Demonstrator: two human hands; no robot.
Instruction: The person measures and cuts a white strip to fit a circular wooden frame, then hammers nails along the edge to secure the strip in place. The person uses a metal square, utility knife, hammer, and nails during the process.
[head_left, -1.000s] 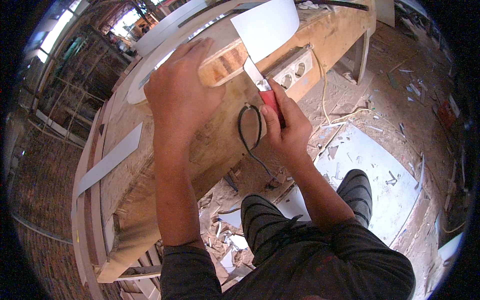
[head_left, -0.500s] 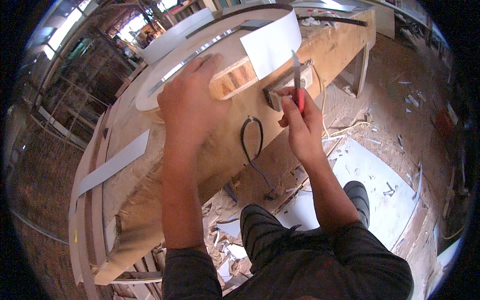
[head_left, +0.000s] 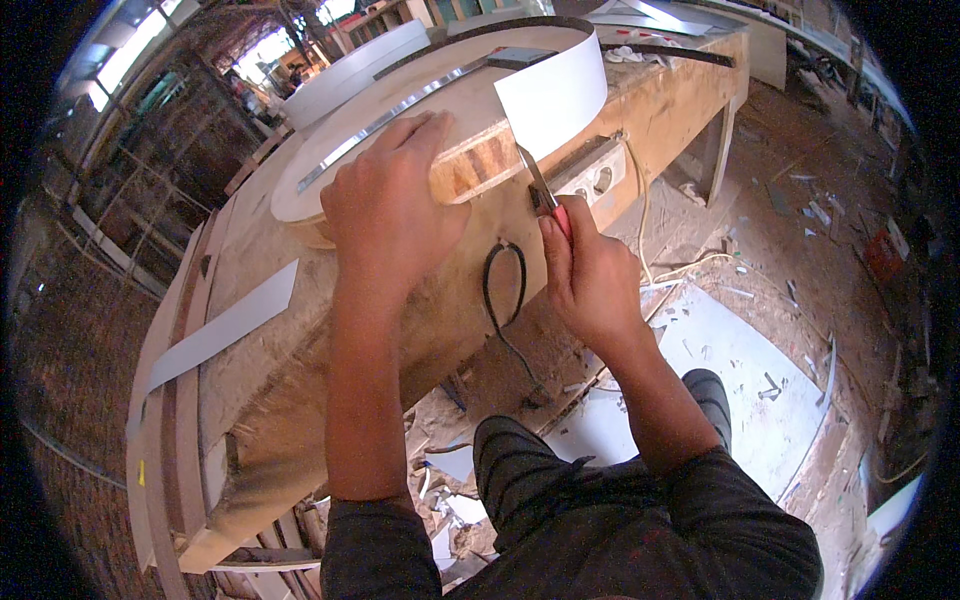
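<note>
My right hand [head_left: 597,270] is closed round the red handle of a knife [head_left: 540,182]. Its blade points up and left, with the tip by the lower corner of a white laminate strip [head_left: 555,95]. That strip curves round the far rounded end of a thick wooden panel [head_left: 472,165]; near the blade, the panel's edge shows bare wood. My left hand [head_left: 390,190] grips the panel's near side, fingers bent over its top and thumb hidden. A shiny metal strip [head_left: 390,117] lies along the panel's top, beside a flat grey piece [head_left: 518,58].
The panel lies on a wooden workbench [head_left: 300,330]. A socket block [head_left: 592,172] with a pale cable [head_left: 643,215] is on the bench's side, near a hanging black cord loop [head_left: 490,275]. A loose white strip [head_left: 225,325] lies at left. Offcuts and a white sheet [head_left: 745,355] cover the floor.
My right hand has swung the knife down and left, from blade upright in the air to its tip at the strip's lower corner. My left hand keeps its place on the panel.
</note>
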